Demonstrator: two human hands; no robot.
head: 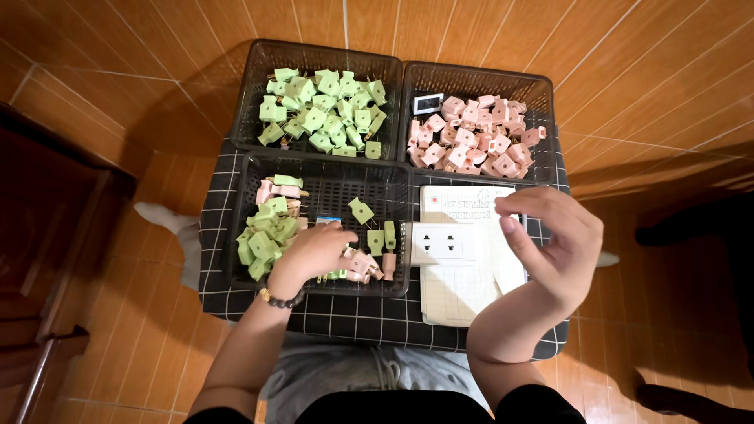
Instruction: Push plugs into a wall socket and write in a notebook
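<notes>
a: where were the hands?

b: the left hand [314, 251] was down in the near basket [397, 286], fingers curled over the loose plugs [267, 232] at its middle; whether it had closed on one i could not tell, the palm hid it; the right hand [554, 247] was raised over the paper sheet [463, 294], fingers half curled and apart, nothing visible between them.

a: and the work itself?

b: i judged it a picking step; the near basket held a mixed heap, green and pink plugs together, mostly at its left and along the front wall; the two far baskets were sorted, green plugs [326, 110] in the left one, pink plugs [471, 137] in the right one; a white socket block [437, 245] lay on the sheet, just beside the near basket's right wall.

a: all on a worktop?

b: on a checked cloth [377, 322] across a low surface, above a tiled floor [652, 94].

a: what would the next move call for?

b: my guess only; a firm pinch on a single plug, lifted free of its neighbours; the pieces lay touching and tangled, so two could come up together; the right hand was free, near the socket.
</notes>
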